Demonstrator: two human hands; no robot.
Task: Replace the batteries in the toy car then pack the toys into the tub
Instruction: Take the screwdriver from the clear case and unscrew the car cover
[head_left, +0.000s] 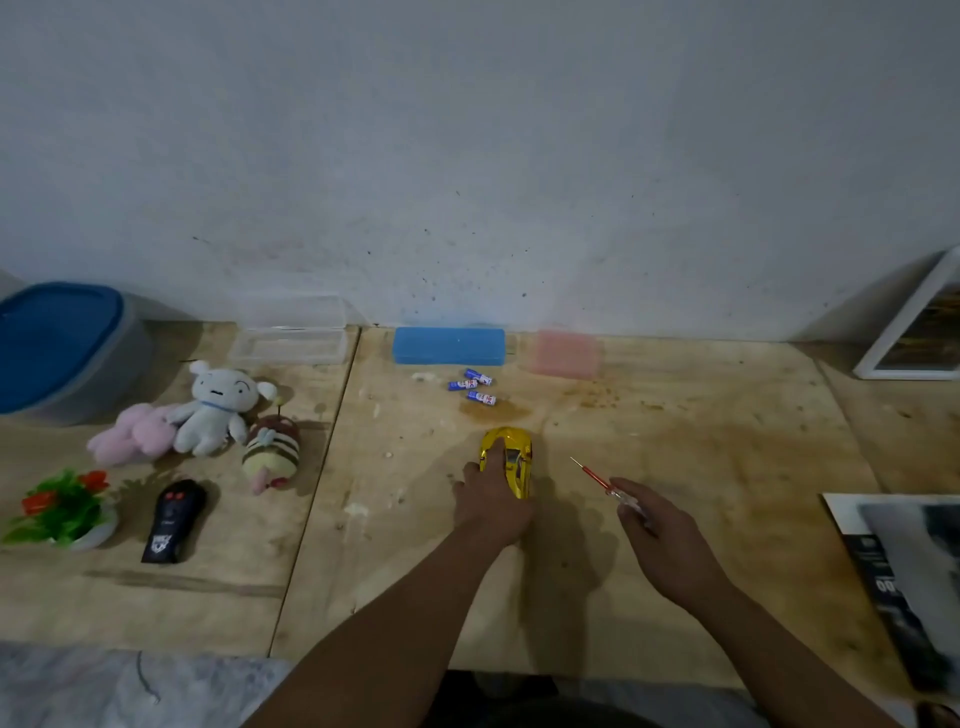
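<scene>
Toy car (511, 460), shiny yellow, sits at centre frame on the wooden table (701, 441), gripped by the left hand (491, 506). Right of it, the right hand (657, 527) pinches a red screwdriver (597, 478). Three batteries (474, 385) lie just above; the lidded tub (62, 348) stands far left.

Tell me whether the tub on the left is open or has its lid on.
Lid on. The tub at the table's far left carries its blue lid across the whole top.
</scene>
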